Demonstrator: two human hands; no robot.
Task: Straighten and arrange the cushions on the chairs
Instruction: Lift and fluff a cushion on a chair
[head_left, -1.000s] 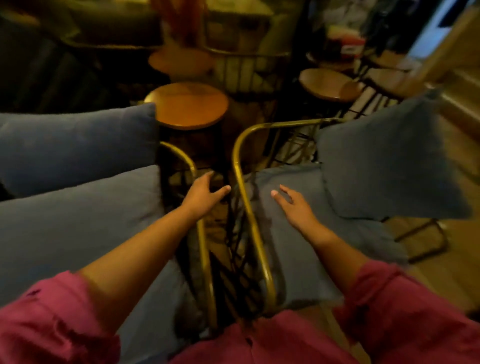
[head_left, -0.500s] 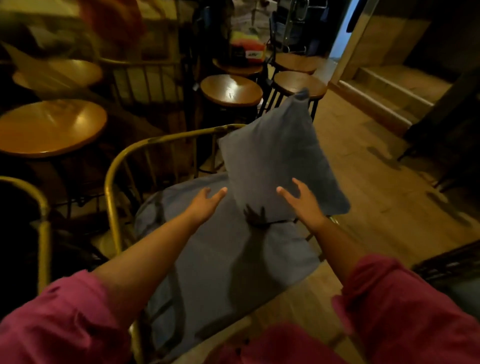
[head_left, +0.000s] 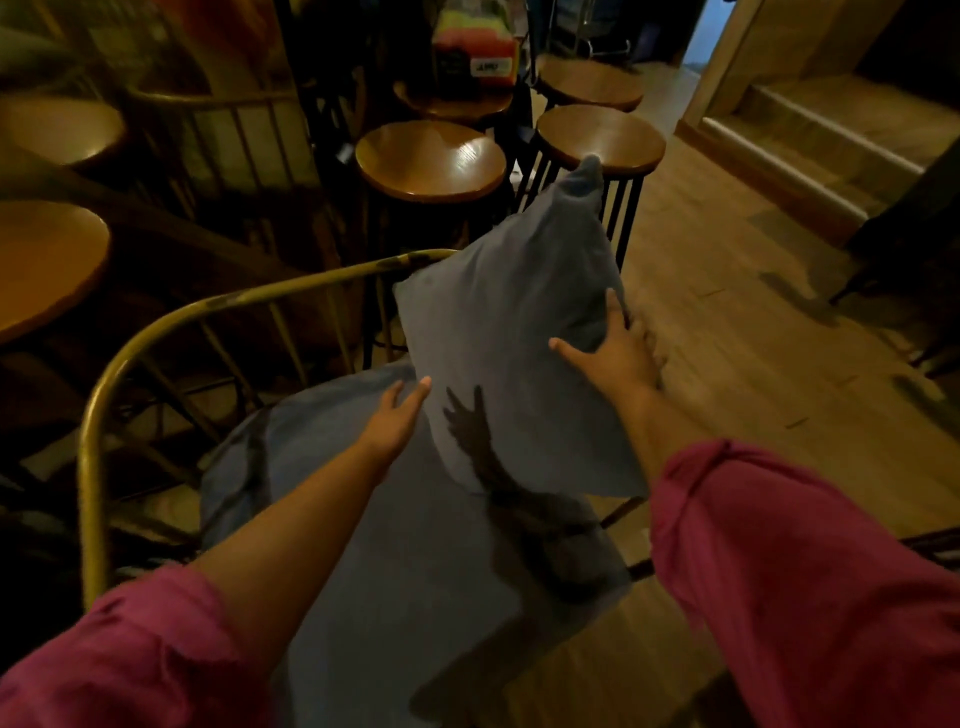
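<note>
A blue back cushion (head_left: 498, 332) stands tilted on one corner against the brass-coloured chair frame (head_left: 156, 332). Under it a flat blue seat cushion (head_left: 395, 561) covers the chair seat. My right hand (head_left: 613, 353) grips the back cushion's right edge, thumb on its front, fingers wrapped behind. Fingers apart, my left hand (head_left: 400, 410) reaches toward the cushion's lower left edge and holds nothing. Both arms wear rolled-up pink sleeves.
Round wooden stools (head_left: 431, 161) (head_left: 600, 137) stand just behind the chair, and wooden table tops (head_left: 41, 260) lie to the left. A colourful box (head_left: 475, 47) sits on a far stool. Wooden floor (head_left: 753, 353) and steps (head_left: 810, 156) lie to the right.
The view swung right from the left chair to this one. Both hands moved up to the tilted back cushion, and my right hand closed on its right edge.
</note>
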